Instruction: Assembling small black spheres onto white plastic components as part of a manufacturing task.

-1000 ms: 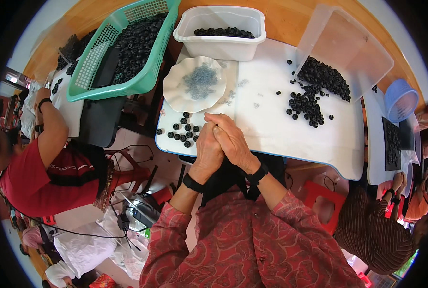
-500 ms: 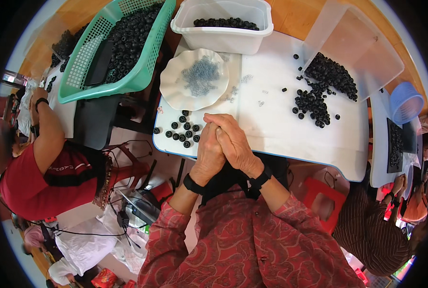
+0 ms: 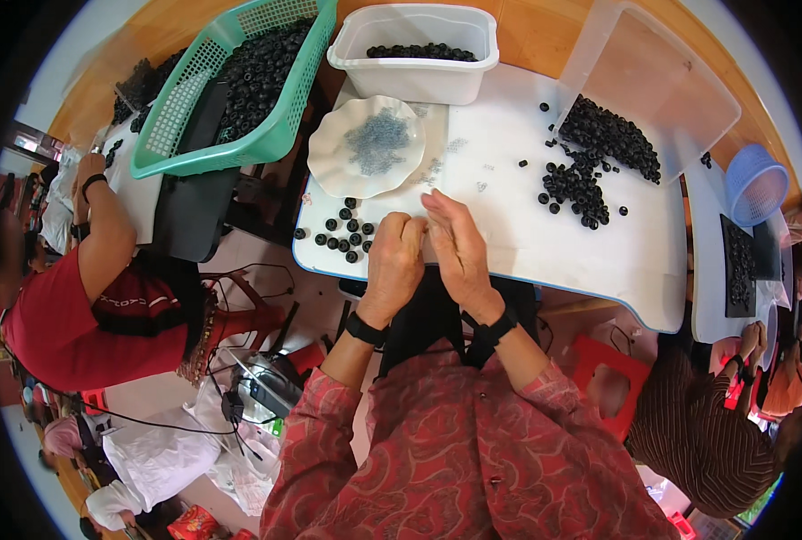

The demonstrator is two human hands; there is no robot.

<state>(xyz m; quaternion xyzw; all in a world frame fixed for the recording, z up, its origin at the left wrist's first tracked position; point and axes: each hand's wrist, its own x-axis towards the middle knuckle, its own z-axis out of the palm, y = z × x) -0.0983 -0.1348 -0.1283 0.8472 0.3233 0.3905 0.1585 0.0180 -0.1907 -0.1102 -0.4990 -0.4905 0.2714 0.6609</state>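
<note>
The fingers of the left hand and right hand press together, pinching something too small to tell. Small black rings lie just beside them on the white surface. Compared with before, the hands sit slightly lower.

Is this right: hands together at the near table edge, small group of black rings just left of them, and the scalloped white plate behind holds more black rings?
One slip. In the head view the scalloped white plate holds small grey metal bits, not black rings. The rest stands: left hand and right hand meet at the white table's near edge, small black rings just left.
</note>
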